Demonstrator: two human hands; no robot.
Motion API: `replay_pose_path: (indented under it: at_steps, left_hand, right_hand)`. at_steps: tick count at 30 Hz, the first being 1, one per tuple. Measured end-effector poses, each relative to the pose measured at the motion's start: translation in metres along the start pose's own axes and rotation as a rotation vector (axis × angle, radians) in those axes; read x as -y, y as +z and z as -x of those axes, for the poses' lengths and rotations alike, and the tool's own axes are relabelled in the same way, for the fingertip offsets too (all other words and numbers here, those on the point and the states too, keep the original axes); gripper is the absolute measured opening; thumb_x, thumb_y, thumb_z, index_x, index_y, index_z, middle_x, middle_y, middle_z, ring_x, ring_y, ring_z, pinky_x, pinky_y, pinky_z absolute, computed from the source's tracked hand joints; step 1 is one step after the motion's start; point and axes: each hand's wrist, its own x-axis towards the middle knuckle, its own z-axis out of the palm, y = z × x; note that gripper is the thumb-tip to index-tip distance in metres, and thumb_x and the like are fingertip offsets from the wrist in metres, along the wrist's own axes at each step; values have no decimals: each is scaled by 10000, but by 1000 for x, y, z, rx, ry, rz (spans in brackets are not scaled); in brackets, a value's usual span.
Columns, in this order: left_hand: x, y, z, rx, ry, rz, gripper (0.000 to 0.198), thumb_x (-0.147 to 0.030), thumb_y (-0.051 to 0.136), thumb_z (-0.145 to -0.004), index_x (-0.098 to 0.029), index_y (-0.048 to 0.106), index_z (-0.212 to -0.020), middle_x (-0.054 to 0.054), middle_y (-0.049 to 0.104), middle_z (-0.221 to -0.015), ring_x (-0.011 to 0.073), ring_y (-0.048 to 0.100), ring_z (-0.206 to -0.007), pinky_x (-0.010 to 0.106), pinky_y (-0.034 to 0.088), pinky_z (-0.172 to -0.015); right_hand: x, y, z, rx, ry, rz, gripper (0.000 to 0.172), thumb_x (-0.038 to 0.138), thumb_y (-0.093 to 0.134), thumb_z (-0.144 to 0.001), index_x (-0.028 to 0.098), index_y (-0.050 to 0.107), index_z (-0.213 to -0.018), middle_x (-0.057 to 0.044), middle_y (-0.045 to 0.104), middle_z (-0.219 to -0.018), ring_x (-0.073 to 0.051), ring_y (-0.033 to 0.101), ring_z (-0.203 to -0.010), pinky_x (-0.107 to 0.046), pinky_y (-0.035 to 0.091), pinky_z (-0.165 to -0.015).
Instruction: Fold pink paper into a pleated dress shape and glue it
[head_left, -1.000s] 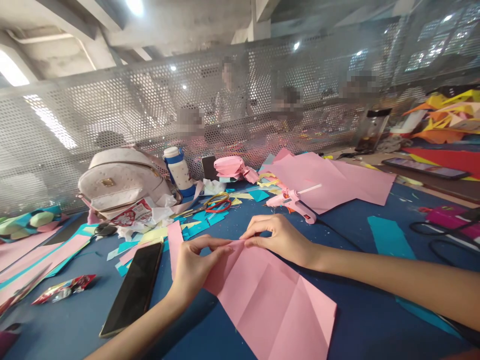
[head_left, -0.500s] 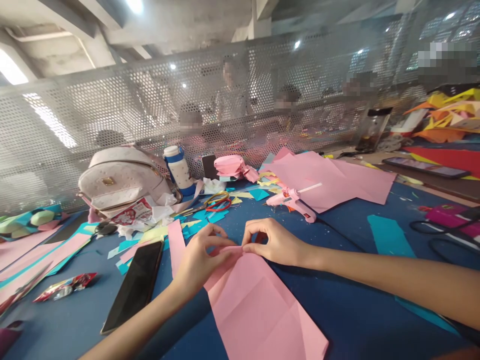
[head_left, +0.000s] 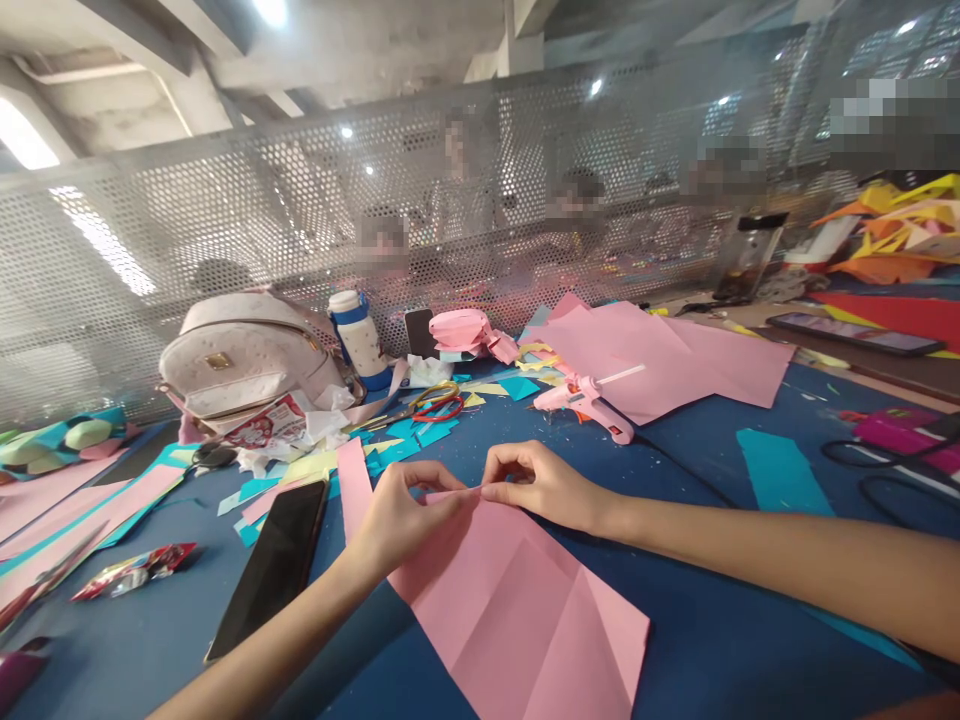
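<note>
- Left hand (head_left: 401,515): thumb and fingers pinch the far edge of the pink paper (head_left: 517,610).
- Right hand (head_left: 544,485): pinching that edge, just beside.
- Paper slants from both hands toward the person.
- Glue gun (head_left: 589,405): beyond the right hand.

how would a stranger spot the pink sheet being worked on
Over the blue table, the left hand and right hand nearly meet. Both pinch the far edge of the creased pink sheet; unlike the pink paper behind the glue gun, it's held.
</note>
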Motion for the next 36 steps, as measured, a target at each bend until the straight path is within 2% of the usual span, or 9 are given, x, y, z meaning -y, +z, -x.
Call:
replay_pose_path:
  at_steps: [4, 8, 13, 17, 23, 25, 28, 33, 36]
  left_hand:
    - [0, 3, 3, 55, 18, -64, 152, -281, 623, -788, -202, 692, -678, -7, 704, -725, 159, 623, -753, 232, 413, -617]
    - [0, 5, 6, 40, 39, -114, 149, -309, 614, -812, -225, 693, -718, -21, 698, -761, 161, 624, -783, 240, 414, -627]
    - [4, 4, 5, 61, 45, -144, 129, -294, 614, -812, -233, 691, -727, -27, 690, -763, 155, 616, -777, 246, 431, -669]
    - [7, 4, 4, 57, 39, -147, 137, -315, 620, -807, -228, 698, -735, -17, 699, -765, 162, 605, -770, 254, 435, -677]
    - [11, 0, 3, 60, 63, -119, 130, -245, 615, -805, -242, 732, -860, -8, 732, -892, 173, 630, -838, 272, 463, -750]
    - [12, -1, 3, 51, 98, -127, 162, -223, 619, -813, -259, 741, -913, -8, 731, -918, 172, 638, -857, 278, 467, -775]
    - [13, -1, 5, 30, 187, -222, 186, -200, 624, -839, -294, 752, -935, -18, 714, -853, 159, 637, -805, 284, 455, -755]
    - [12, 3, 10, -74, 456, -536, 147, -214, 630, -880, -284, 755, -916, -10, 715, -899, 164, 617, -796, 331, 410, -793]
    - [13, 5, 11, -94, 544, -617, 149, -202, 621, -890, -274, 749, -918, -14, 725, -899, 163, 616, -788, 337, 400, -786]
  right_hand:
    - [2, 0, 1, 31, -8, -9, 163, 217, 658, -802, 155, 572, -679, 36, 540, -671, -95, 473, -618, -230, 365, -596]
    - [0, 1, 1, 42, 10, -15, 161, 218, 670, -790, 150, 577, -678, 41, 530, -649, -91, 448, -593, -229, 350, -577]
    - [-7, 5, 4, 19, 6, 49, 100, 218, 637, -822, 150, 619, -751, 13, 604, -739, -106, 495, -654, -233, 372, -608]
    - [-10, 5, 5, 43, 1, 48, 132, 285, 644, -832, 153, 641, -833, -11, 634, -820, -120, 522, -696, -232, 395, -614]
    - [-14, 5, 3, 13, 35, 15, 121, 268, 628, -818, 151, 641, -848, -18, 637, -795, -128, 553, -705, -242, 423, -639]
    - [-16, 6, 2, 3, 57, -3, 126, 274, 632, -811, 149, 642, -827, -17, 638, -769, -134, 564, -701, -249, 433, -649]
    - [-16, 6, 1, -8, 81, -37, 156, 295, 646, -803, 139, 644, -794, -21, 642, -748, -138, 572, -695, -254, 438, -654]
    - [-16, 8, 2, -25, 80, -44, 138, 270, 687, -766, 137, 650, -756, -11, 641, -719, -128, 553, -663, -243, 424, -628]
    - [-17, 9, 2, -38, 54, 18, 111, 248, 669, -774, 141, 660, -746, -7, 642, -702, -120, 534, -635, -238, 412, -605]
